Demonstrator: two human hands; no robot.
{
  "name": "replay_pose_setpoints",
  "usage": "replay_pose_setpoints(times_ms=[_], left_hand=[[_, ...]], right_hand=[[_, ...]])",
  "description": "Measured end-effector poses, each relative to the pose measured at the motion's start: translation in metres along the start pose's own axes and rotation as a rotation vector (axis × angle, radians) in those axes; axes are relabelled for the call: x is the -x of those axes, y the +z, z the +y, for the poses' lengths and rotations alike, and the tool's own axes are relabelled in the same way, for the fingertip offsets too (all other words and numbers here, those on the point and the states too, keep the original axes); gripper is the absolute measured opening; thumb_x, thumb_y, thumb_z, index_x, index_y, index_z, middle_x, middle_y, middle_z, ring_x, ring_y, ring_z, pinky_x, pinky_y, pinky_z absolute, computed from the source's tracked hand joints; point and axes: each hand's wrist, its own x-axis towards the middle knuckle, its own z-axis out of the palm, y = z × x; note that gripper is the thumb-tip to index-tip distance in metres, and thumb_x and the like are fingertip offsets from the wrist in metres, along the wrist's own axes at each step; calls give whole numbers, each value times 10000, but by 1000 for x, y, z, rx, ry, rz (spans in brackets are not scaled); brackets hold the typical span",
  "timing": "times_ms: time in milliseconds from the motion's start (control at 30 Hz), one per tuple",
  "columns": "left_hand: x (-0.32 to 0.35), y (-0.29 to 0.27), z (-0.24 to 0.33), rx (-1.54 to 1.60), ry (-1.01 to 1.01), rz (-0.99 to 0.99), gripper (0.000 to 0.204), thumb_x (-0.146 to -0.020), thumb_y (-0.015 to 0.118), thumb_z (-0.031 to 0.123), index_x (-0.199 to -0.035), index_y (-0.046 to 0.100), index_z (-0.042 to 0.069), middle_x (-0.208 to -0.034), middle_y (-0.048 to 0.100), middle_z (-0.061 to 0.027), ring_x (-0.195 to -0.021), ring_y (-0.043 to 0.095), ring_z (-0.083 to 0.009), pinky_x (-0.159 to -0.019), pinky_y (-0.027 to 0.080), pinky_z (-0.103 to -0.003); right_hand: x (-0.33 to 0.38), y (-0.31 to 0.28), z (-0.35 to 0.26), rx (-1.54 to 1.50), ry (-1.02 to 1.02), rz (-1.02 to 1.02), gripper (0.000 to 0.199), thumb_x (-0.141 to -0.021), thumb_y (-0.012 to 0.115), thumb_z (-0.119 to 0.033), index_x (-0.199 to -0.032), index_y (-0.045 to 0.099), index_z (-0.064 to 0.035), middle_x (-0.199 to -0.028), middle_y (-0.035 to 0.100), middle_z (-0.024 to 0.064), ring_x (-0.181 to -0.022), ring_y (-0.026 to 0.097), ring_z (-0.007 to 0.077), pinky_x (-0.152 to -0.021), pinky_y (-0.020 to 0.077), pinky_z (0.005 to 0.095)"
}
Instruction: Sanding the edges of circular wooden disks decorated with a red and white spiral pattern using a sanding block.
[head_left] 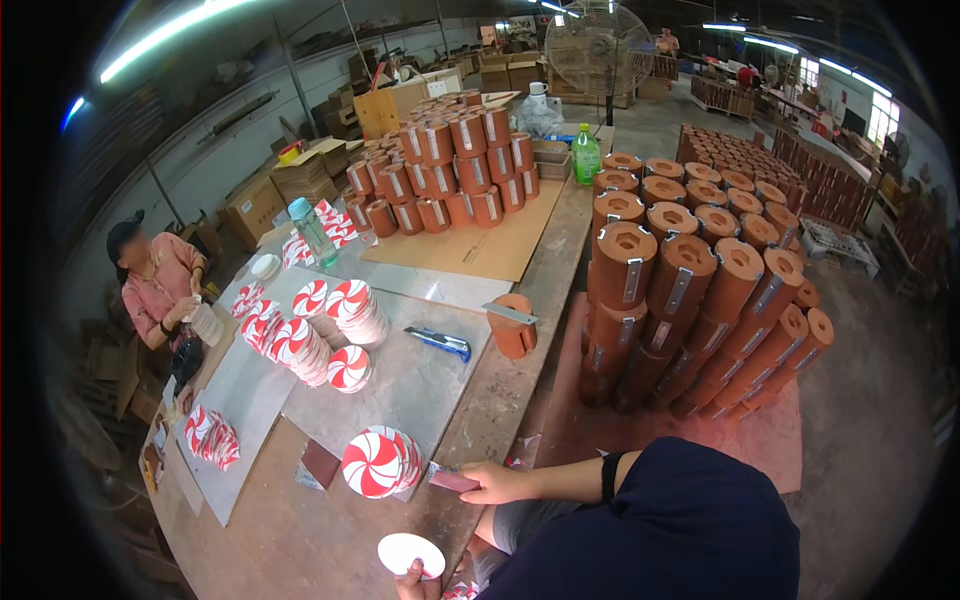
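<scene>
The long tabletop [270, 525] spreads out before the person, and a leaning stack of red-and-white swirl discs [380, 463] stands on it near the close edge. Smaller than that stack, a single disc [410, 553] shows its plain white face over the near part of the tabletop, in the left hand [413, 584]. Smaller again is a narrow reddish-brown block [454, 482], seemingly abrasive, in the right hand [490, 483]. The step in hand looks like handwork on this one disc; block and disc are apart, so bringing them together calls for a steady left grip and a slight turn of the right wrist.

The right forearm [560, 485] reaches in from the right, almost level, its grip closed on the block's near end. The left forearm is out of sight; that grip pinches the disc's lower rim, thumb lying across the white face.
</scene>
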Motion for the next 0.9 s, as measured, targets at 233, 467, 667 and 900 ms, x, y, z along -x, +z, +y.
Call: replay_pose_setpoints(times_ms=[233,467,667,900], left_hand=[[0,3,1,-8,6,-1,554,-669,618,30,-1157,357,4,-1047,487,-130,-984,483,-288,-852,402,-432],[1,5,1,-12,12,-4,547,-669,616,28,-1153,363,1,-1041,491,-130,-979,487,-286,-848,406,-430],[3,5,2,-8,17,-3,541,-669,615,25,-1149,367,0,-1036,494,-129,-975,490,-285,-845,409,-428],[5,7,1,-2,25,-4,535,-669,614,23,-1145,372,-2,-1030,498,-129,-970,494,-284,-842,412,-426]], right_hand=[[0,-2,-7,-57,80,-2,229,-685,595,-142,-774,491,41,-726,482,165,-668,505,306,-585,386,349],[0,0,-3,-48,15,13,238,-682,597,-146,-797,502,39,-744,494,171,-687,512,323,-590,390,363],[-1,-3,-10,-43,45,-7,240,-679,603,-145,-800,503,36,-752,496,172,-689,514,323,-591,392,362],[-1,-4,-10,-22,43,3,241,-680,604,-147,-787,495,40,-743,485,167,-680,508,315,-587,386,351]])
